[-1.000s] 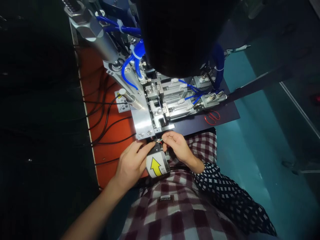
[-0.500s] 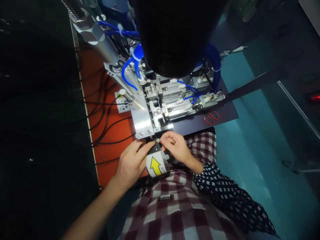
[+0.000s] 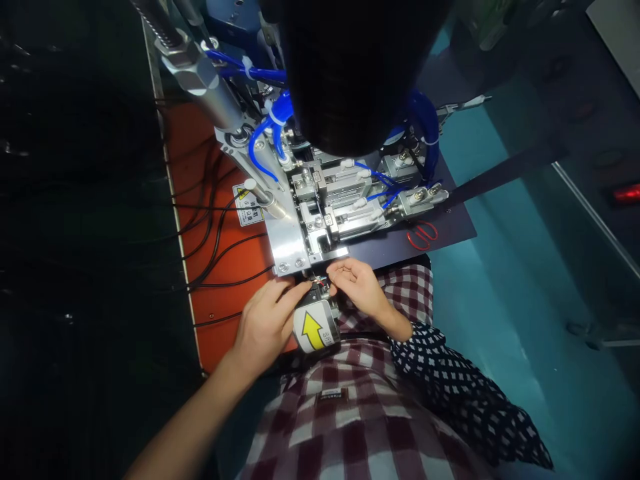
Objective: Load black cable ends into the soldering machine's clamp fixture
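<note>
At the machine's front edge, my left hand (image 3: 265,320) has its thumb and fingers bent together by a small black fixture (image 3: 316,292). What its fingertips grip, if anything, is too small to make out. My right hand (image 3: 357,285) is on the other side of the fixture, thumb and fingers closed in a pinch. Whatever it pinches is hidden. A small light piece with a touch of red (image 3: 321,282) shows between both hands. Below the fixture is a rounded part with a yellow arrow label (image 3: 313,330).
Above the hands is the metal machine plate (image 3: 286,248), with pneumatic cylinders (image 3: 355,217) and blue air tubes (image 3: 263,157). A large black cylinder (image 3: 360,73) hangs overhead. Black cables (image 3: 213,247) cross the orange table (image 3: 220,303). A red wire loop (image 3: 423,235) lies on the dark base.
My right hand has drawn slightly right, away from the fixture, widening the gap between the hands. My left hand stays nearly in place. The view has shifted a little.
</note>
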